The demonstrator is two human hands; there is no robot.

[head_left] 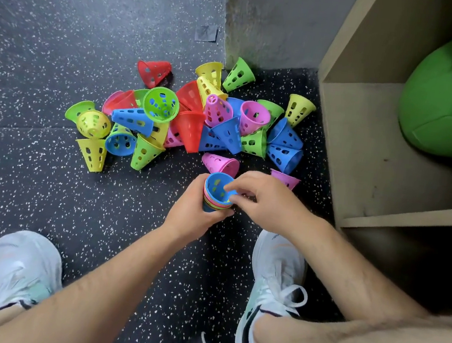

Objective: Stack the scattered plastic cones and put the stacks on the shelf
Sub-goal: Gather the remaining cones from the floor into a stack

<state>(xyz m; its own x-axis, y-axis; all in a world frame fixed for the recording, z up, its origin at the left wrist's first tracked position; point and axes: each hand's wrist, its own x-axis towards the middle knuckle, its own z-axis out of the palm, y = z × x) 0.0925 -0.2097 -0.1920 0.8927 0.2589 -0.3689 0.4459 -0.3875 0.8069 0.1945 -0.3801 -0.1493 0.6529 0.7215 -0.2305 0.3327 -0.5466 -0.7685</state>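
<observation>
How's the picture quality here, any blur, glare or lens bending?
Head view: soft, even light, no hard glare on the scattered cones. Head view: the shelf leans and bows from the wide lens, and the space beneath it falls into deep shadow. Head view: the right hand at the stack looks slightly soft.
</observation>
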